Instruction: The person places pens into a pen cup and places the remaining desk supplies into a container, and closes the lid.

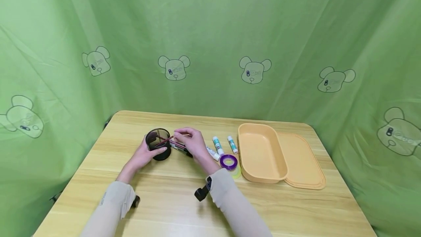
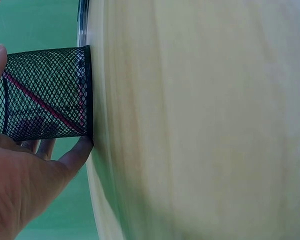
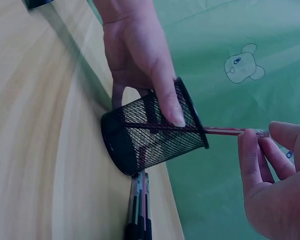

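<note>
A black mesh pen cup (image 1: 162, 154) stands on the table, slightly tilted in the wrist views. My left hand (image 1: 140, 156) grips its side, the thumb lying across the mesh in the right wrist view. A thin red pencil (image 3: 225, 131) slants down into the cup; my right hand (image 1: 194, 145) pinches its upper end between thumb and fingertips. Through the mesh, another reddish stick (image 3: 142, 157) shows faintly; whether it is inside the cup I cannot tell. Several pens (image 3: 138, 210) lie on the table beside the cup, partly under my right hand in the head view.
Right of my right hand are two glue sticks (image 1: 217, 145), a white tube (image 1: 213, 153), a purple tape roll (image 1: 225, 163) and a yellow tape roll (image 1: 237, 173). Beyond them sits an orange box (image 1: 261, 156), its lid (image 1: 304, 164) alongside. Green curtains (image 1: 210, 94) surround the wooden table (image 1: 171, 200).
</note>
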`<state>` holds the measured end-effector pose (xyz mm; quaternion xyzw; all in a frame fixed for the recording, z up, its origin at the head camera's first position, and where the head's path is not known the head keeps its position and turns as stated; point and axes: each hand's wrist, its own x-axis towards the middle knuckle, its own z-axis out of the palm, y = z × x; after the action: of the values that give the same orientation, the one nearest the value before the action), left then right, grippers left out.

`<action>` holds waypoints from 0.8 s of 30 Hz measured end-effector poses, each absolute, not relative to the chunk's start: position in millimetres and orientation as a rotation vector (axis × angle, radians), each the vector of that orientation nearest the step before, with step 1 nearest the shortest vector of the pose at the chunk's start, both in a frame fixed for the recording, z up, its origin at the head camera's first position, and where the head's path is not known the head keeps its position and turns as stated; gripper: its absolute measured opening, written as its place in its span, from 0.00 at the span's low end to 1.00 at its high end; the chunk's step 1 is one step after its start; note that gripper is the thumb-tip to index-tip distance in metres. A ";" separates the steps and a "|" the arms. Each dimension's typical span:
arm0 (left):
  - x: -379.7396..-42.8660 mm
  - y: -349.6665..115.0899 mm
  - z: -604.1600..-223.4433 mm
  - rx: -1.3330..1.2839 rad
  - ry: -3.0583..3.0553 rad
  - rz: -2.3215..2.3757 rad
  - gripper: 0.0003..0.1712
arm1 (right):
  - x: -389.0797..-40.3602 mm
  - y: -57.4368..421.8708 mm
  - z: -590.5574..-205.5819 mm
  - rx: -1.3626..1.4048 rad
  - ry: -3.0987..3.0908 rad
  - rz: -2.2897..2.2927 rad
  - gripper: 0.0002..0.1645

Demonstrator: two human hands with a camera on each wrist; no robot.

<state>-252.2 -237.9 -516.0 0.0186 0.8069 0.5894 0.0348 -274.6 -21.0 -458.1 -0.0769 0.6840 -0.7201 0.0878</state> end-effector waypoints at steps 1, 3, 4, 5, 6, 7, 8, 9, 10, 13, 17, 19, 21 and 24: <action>-254.4 -238.6 -520.1 0.055 2.481 1.814 0.56 | -275.1 -18.9 -457.6 -0.233 2.028 -2.151 0.14; -258.3 -239.8 -527.5 0.058 2.489 1.815 0.57 | -276.3 -14.4 -456.6 -0.239 2.015 -2.167 0.14; -259.9 -240.4 -530.5 0.062 2.494 1.819 0.57 | -277.0 -12.0 -456.1 -0.241 2.013 -2.173 0.14; -261.2 -240.8 -532.9 0.070 2.501 1.824 0.57 | -277.9 -9.7 -455.6 -0.241 2.007 -2.180 0.15; -262.1 -241.1 -534.4 0.081 2.508 1.829 0.57 | -278.5 -7.2 -454.7 -0.244 2.002 -2.186 0.15; -262.6 -241.3 -535.5 0.091 2.515 1.834 0.56 | -278.9 -4.8 -453.7 -0.243 1.998 -2.190 0.15; -263.0 -241.4 -536.1 0.099 2.523 1.838 0.56 | -279.2 -2.3 -452.7 -0.241 1.997 -2.193 0.16; -263.1 -241.4 -536.3 0.105 2.529 1.842 0.55 | -279.6 0.1 -452.0 -0.237 1.992 -2.195 0.16; -263.0 -241.4 -536.2 0.110 2.530 1.849 0.55 | -280.1 2.4 -451.7 -0.232 1.985 -2.200 0.16; -262.0 -241.3 -535.4 0.110 2.538 1.838 0.56 | -280.2 9.3 -450.9 -0.204 1.984 -2.201 0.16; -261.0 -240.9 -534.8 0.085 2.523 1.828 0.57 | -280.1 17.5 -453.7 -0.181 2.003 -2.196 0.16; -260.7 -240.7 -534.7 0.075 2.516 1.826 0.58 | -280.3 21.4 -457.0 -0.169 2.019 -2.190 0.16; -260.4 -240.7 -534.8 0.074 2.511 1.828 0.58 | -280.7 25.2 -461.5 -0.160 2.028 -2.188 0.15; -260.4 -241.0 -534.9 0.085 2.517 1.826 0.58 | -281.5 31.2 -469.0 -0.154 2.046 -2.183 0.16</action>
<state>-260.4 -241.0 -534.9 0.0274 0.8091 0.5869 0.0155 -281.5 31.2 -469.0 -0.0513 0.6811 -0.7267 0.0726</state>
